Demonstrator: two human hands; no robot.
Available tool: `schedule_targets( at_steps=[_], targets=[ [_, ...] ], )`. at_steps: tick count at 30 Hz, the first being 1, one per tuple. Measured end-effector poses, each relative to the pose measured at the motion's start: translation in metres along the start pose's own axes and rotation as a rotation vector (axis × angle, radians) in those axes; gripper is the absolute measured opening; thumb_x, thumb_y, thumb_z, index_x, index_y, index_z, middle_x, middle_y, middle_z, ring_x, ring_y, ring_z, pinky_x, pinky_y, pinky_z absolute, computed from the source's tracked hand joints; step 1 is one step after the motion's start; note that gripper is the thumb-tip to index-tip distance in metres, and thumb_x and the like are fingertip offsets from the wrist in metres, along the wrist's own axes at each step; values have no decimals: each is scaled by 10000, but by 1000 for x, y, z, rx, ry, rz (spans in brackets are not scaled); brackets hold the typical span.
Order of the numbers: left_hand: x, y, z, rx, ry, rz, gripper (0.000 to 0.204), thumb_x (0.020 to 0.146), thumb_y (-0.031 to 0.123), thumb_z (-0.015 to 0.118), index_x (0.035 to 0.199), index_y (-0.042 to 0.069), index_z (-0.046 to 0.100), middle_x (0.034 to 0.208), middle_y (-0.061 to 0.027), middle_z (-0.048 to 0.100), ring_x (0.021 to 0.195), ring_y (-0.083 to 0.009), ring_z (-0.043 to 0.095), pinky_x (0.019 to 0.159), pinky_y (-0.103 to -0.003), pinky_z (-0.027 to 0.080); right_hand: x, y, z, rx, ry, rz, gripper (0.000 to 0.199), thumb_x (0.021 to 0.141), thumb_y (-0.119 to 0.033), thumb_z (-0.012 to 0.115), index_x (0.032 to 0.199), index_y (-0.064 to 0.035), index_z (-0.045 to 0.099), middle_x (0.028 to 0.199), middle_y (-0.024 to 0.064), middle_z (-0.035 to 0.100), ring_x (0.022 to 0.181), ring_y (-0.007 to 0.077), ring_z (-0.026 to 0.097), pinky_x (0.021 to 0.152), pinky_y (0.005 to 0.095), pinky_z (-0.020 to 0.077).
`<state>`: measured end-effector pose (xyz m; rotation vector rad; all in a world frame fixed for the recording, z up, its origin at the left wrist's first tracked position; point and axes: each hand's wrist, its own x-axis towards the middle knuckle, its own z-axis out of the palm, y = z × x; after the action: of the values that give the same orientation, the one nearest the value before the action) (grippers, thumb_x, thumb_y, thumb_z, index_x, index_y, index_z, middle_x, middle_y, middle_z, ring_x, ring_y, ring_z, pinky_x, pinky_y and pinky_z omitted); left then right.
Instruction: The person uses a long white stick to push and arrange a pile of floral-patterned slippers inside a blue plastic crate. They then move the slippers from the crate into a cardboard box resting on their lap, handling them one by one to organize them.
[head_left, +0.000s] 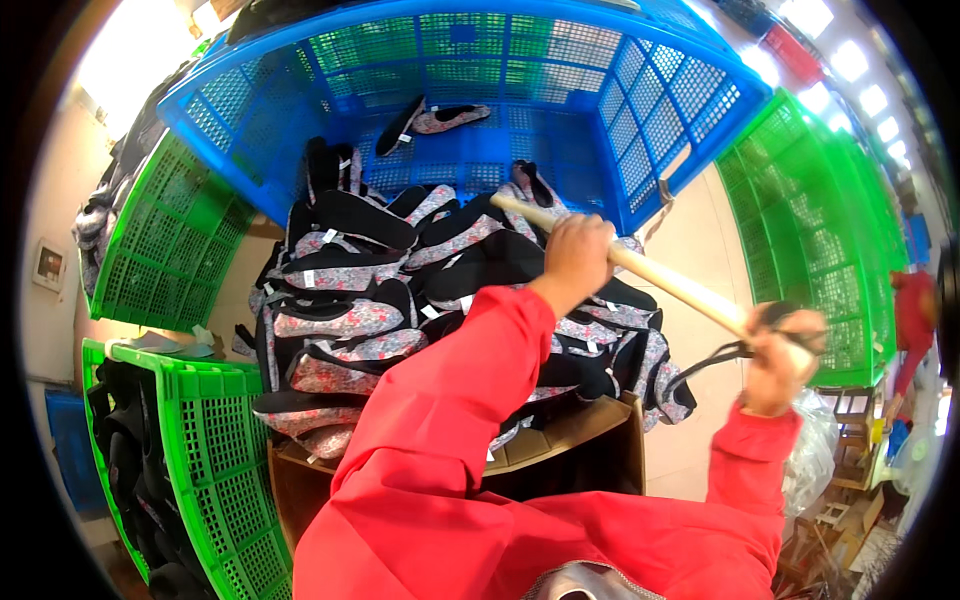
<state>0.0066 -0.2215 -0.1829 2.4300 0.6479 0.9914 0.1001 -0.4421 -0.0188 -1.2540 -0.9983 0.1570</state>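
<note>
A pale wooden stick [685,288] slants across the middle of the view, its far tip over a pile of shoes. My left hand [578,255] is closed round the stick partway along. My right hand [772,378], somewhat blurred, grips its near end at the right. Beside that hand a dark strap [712,358] curves toward the pile; where it is fastened I cannot tell. Below the stick lie many soft black shoes with floral-patterned sides [345,318], heaped over one another, some with small white tags. My left forearm hides part of the heap.
Behind the pile a large blue mesh crate [540,160] lies with its open side toward me, two shoes [450,118] inside. Green crates [225,470] flank both sides. A cardboard box [570,435] stands before me. A clear plastic bag [812,450] sits at right.
</note>
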Motion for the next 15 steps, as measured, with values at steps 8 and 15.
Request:
schedule_targets(
  at_steps=[8,15],
  targets=[
    [-35,-45,95,-276,-40,-151,112,728,95,677,788,55,591,906,-134,629,914,-368,599,784,-477,475,-49,44,49,-73,-159,168,159,846,90,574,969,-1,532,897,96,587,771,152,602,727,280,501],
    [-75,37,82,-422,-92,-283,149,741,183,645,689,69,563,741,-160,616,756,-407,606,642,-493,467,21,-31,19,-63,-186,361,85,839,18,549,919,-5,529,785,76,571,700,141,587,677,275,509]
  ],
)
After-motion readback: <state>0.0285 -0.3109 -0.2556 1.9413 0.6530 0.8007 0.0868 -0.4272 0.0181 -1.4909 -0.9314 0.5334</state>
